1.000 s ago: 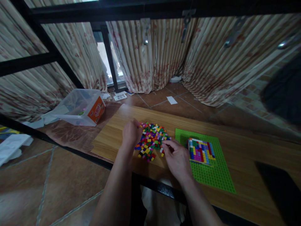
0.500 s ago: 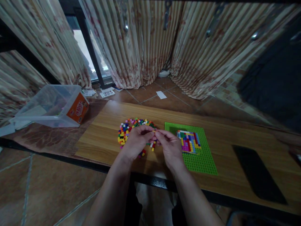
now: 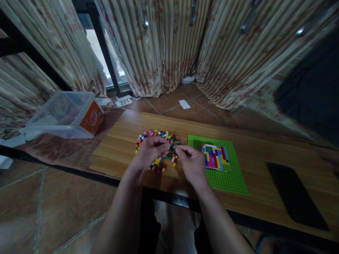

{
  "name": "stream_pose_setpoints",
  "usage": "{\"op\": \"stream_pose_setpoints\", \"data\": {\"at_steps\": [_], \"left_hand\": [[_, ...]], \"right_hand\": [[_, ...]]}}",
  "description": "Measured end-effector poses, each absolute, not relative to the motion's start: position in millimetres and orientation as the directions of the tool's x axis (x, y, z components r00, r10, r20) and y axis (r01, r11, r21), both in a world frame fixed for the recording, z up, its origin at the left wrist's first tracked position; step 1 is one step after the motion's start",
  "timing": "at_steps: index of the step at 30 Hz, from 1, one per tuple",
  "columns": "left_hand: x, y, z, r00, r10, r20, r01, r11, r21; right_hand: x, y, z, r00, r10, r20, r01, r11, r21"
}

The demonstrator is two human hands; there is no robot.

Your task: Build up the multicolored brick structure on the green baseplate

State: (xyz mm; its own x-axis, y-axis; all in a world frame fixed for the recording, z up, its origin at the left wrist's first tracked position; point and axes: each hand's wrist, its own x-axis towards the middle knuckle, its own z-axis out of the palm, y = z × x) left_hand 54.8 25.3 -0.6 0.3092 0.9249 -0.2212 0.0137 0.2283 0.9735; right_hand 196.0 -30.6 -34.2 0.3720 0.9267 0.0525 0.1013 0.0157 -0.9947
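My left hand (image 3: 148,151) is over the pile of small coloured toy bricks (image 3: 158,165), thumb and fingertips pinched together. What sits in that pinch, if anything, is too small to make out. Just right of the pile is my right hand (image 3: 192,164), also closed in a pinch, its contents hidden by the fingers. A narrow gap separates the two sets of fingertips. Beyond my right hand lies a green studded baseplate (image 3: 231,180). On it sits a block of bricks in many colours (image 3: 215,157), partly covered at its left edge by that hand.
A dark flat slab (image 3: 295,197) lies on the right of the wooden tabletop (image 3: 119,148). At the left end stands a clear plastic bin (image 3: 60,128) with an orange label. Striped curtains (image 3: 161,53) hang behind the table. White paper (image 3: 184,104) lies on the floor.
My hands were together at the fingertips and are now slightly apart, the left having moved left. The whole view has shifted a little, and more of the near bricks shows.
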Motion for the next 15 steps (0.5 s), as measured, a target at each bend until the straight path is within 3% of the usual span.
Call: {"op": "stream_pose_setpoints", "data": {"at_steps": [2, 5, 9, 15], "left_hand": [[44, 29, -5, 0.270, 0.945, -0.183, 0.177, 0.138, 0.974], [32, 33, -12, 0.243, 0.964, -0.108, 0.403, 0.001, 0.915], [28, 35, -23, 0.242, 0.968, -0.069, 0.516, -0.067, 0.854], [27, 37, -28, 0.253, 0.967, -0.034, 0.562, -0.118, 0.819]], "right_hand": [[197, -31, -36, 0.347, 0.920, 0.179, 0.359, 0.046, -0.932], [197, -33, -37, 0.280, 0.927, 0.250, 0.555, 0.056, -0.830], [194, -33, -38, 0.218, 0.943, 0.251, 0.656, 0.050, -0.753], [190, -32, -42, 0.234, 0.946, 0.226, 0.654, 0.019, -0.756]]}}
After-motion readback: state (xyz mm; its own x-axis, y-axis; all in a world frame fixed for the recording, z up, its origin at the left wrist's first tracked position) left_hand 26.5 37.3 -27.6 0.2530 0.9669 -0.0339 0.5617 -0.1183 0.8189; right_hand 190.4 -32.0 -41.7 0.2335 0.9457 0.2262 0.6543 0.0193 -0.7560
